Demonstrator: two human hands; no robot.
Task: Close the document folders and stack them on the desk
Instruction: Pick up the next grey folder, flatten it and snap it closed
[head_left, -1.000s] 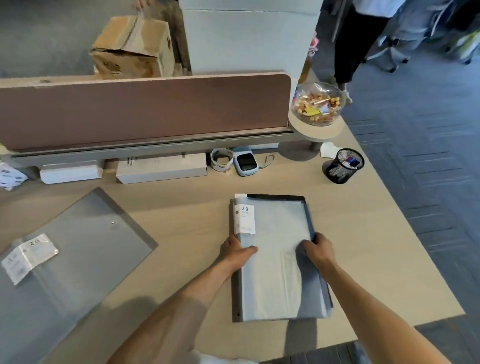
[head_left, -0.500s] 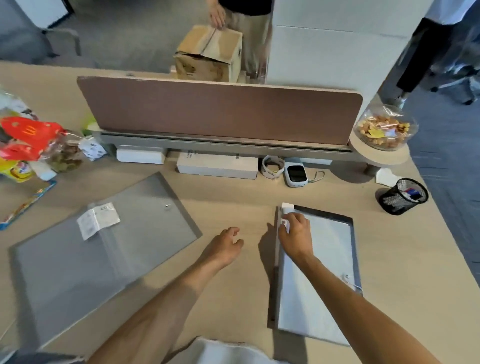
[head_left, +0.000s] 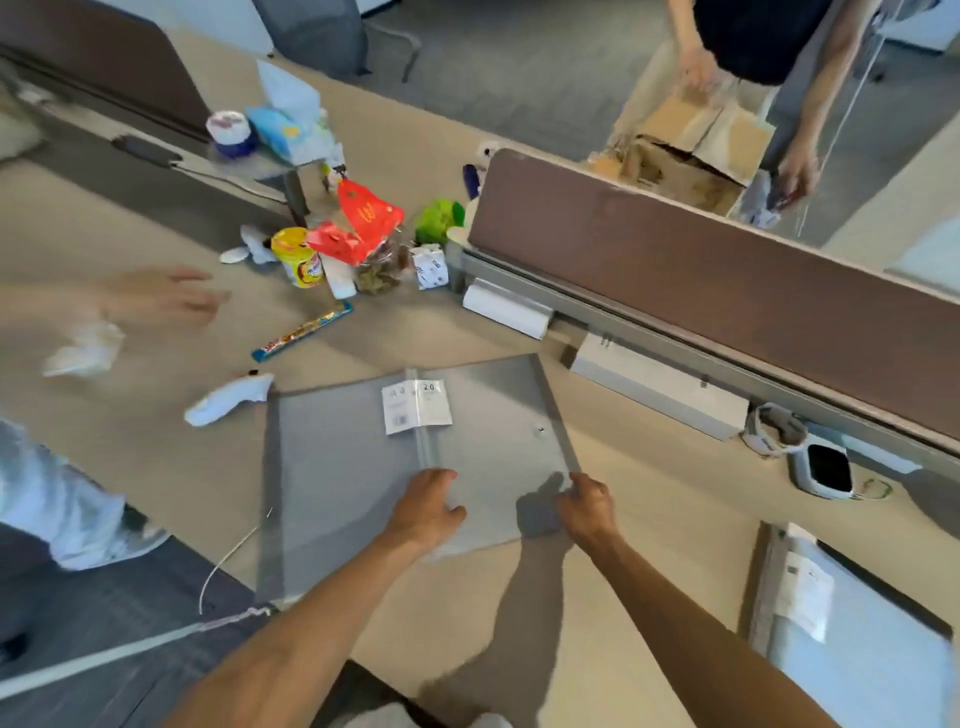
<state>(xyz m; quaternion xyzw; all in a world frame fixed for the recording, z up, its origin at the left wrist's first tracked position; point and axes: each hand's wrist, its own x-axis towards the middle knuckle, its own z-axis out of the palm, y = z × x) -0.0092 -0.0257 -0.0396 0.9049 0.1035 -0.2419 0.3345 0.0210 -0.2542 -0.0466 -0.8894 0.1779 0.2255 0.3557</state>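
Observation:
A grey document folder (head_left: 332, 467) lies open and flat on the desk, spine up the middle, with a white label marked 20 (head_left: 417, 406) across the spine. My left hand (head_left: 426, 512) rests flat on the folder near the spine's near end, fingers apart. My right hand (head_left: 584, 506) pinches the near right corner of the folder's right cover. A second folder (head_left: 857, 639), closed, pale with a dark spine and a white label, lies at the right edge of the view, away from both hands.
Snack packets, a red bag (head_left: 363, 223) and tissues clutter the desk beyond the open folder. A brown partition (head_left: 727, 270) runs along the back, with white boxes (head_left: 660, 387) and a small device (head_left: 826, 467) under it. Another person's hand (head_left: 161, 299) is at left; a person stands behind with a cardboard box (head_left: 691, 150).
The view has swung left from the closed folder to the open one. Both my hands left the closed folder and now rest on the open folder, right hand at its corner.

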